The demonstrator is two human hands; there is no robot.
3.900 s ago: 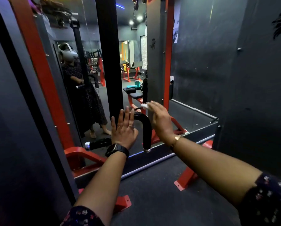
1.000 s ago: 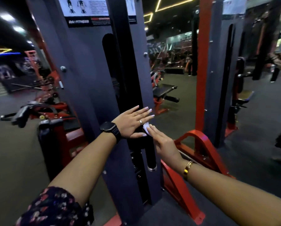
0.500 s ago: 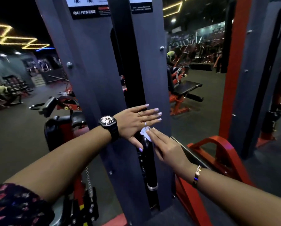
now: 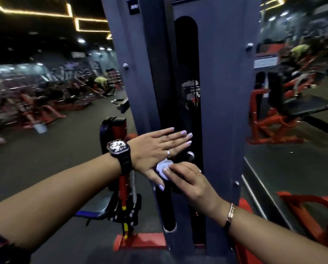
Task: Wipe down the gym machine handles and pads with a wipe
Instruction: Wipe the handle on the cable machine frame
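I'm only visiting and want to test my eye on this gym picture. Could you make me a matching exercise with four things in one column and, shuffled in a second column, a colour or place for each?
Things
1. wipe
2. handle
3. watch
4. bracelet

Descriptions
A. on the right wrist
B. black, upright tube
C. white, crumpled
D. on the left wrist

Pairs: 1-C, 2-B, 3-D, 4-A
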